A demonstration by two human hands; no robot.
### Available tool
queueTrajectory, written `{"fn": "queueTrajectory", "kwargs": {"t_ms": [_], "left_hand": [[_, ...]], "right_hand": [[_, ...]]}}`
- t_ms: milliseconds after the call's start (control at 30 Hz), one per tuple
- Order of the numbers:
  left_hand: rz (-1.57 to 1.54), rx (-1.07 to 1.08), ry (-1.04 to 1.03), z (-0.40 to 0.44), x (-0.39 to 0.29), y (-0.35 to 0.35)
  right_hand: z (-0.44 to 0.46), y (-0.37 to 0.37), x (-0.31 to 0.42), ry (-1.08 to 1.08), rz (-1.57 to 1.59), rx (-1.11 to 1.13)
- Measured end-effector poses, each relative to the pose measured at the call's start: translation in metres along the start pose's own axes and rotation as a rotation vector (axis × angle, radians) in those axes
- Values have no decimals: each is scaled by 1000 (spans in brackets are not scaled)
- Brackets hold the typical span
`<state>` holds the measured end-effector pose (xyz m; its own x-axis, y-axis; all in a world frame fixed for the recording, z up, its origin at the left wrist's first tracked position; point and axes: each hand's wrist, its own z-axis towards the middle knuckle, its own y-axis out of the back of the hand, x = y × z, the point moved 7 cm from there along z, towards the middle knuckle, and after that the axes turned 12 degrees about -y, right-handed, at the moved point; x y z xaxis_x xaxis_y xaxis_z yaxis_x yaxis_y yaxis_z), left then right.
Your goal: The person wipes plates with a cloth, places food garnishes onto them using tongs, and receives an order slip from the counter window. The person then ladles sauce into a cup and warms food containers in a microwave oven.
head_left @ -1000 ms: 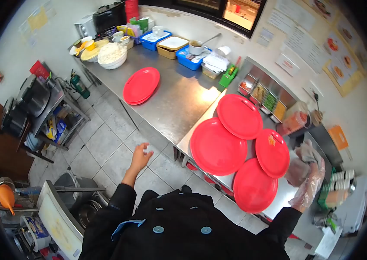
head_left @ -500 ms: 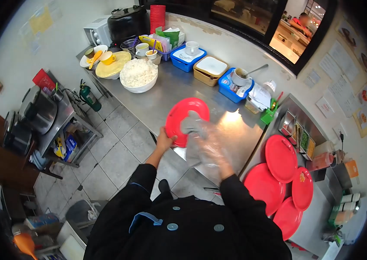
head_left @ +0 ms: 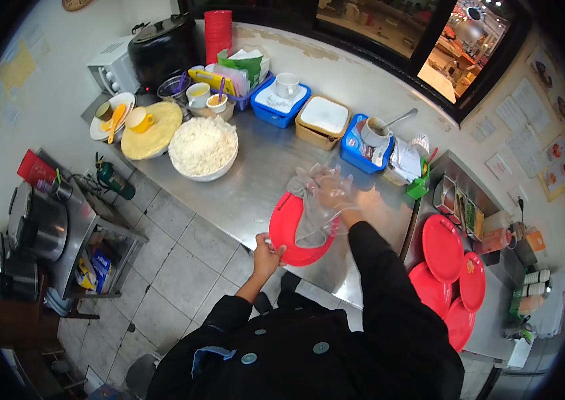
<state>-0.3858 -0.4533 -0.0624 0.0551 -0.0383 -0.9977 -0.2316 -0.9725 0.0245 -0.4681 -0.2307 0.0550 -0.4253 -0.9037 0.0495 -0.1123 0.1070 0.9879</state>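
Observation:
My left hand (head_left: 267,258) grips the near left rim of a red plate (head_left: 284,230), thumb on top, over the front edge of the steel table. A grey cloth (head_left: 312,223) lies across the plate's right side. My right hand (head_left: 333,192), in a loose clear plastic glove, holds the cloth's upper end at the plate's far right edge. Part of the plate is hidden under the cloth. Beyond my left hand, a white bowl heaped with rice (head_left: 204,148) stands on the table.
Blue tubs (head_left: 281,101) and a tan tub (head_left: 323,122) line the wall, with a mug holding a spoon (head_left: 376,132) at the right. Several red plates (head_left: 442,248) lie on the right counter. A yellow-covered bowl (head_left: 152,130) sits left of the rice. Pots (head_left: 39,223) occupy a left side rack.
The cloth and my gloved right hand have moved up to the plate's far right side. The plate sits slightly lower and further right in view. My head view has shifted.

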Motion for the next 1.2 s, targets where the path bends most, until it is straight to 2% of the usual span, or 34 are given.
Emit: {"fn": "queueTrajectory", "kwargs": {"t_ms": [33, 100, 133, 167, 200, 233, 300, 367, 400, 433, 500, 533, 633, 833, 933, 1000, 1033, 1067, 1100, 1133, 1167, 1200], "left_hand": [[-6, 6, -7, 4, -1, -1], [54, 67, 34, 9, 4, -1], [257, 146, 42, 14, 2, 0], [257, 140, 35, 17, -3, 6], [545, 132, -338, 20, -31, 10], [832, 116, -712, 13, -56, 6], [125, 206, 80, 19, -10, 14], [-247, 85, 301, 10, -41, 8], [-245, 79, 295, 14, -38, 8], [-301, 74, 328, 13, -31, 10], [-344, 87, 372, 10, -25, 14], [-386, 56, 384, 10, -27, 16], [-435, 17, 397, 10, -33, 28], [-438, -97, 301, 14, -36, 89], [-455, -95, 268, 23, -29, 108], [-471, -108, 245, 30, -26, 114], [-473, -103, 246, 33, -26, 116], [-487, -81, 243, 37, -27, 113], [-500, -58, 234, 42, -28, 110], [-505, -50, 226, 48, -28, 108], [-527, -28, 232, 51, -28, 104], [-545, -5, 240, 55, -28, 101]], "right_hand": [[12, 18, -6, 23, 44, 87], [69, 71, -38, 67, 95, -200], [88, 119, -51, 33, 101, -225], [108, 164, -66, 52, 135, -374], [147, 191, -94, 37, 87, -670], [149, 238, -97, -5, -258, -840], [197, 289, -132, -85, -431, -813], [241, 302, -168, -75, -629, -850], [243, 318, -177, -242, -579, -486], [246, 315, -187, -244, -573, -487], [236, 315, -197, -76, -678, -877], [237, 314, -201, -39, -650, -923], [227, 309, -217, -50, -708, -932], [190, 314, -255, -271, -714, -763], [170, 312, -262, -577, -708, -636], [204, 264, -271, -488, -712, -861], [185, 233, -214, -260, -739, -847], [160, 202, -153, -38, -774, -815], [148, 147, -97, 104, -689, -513], [97, 134, -31, 388, -194, -382], [44, 121, 33, 656, 253, -138], [12, 92, 76, 850, 329, -110]]}}
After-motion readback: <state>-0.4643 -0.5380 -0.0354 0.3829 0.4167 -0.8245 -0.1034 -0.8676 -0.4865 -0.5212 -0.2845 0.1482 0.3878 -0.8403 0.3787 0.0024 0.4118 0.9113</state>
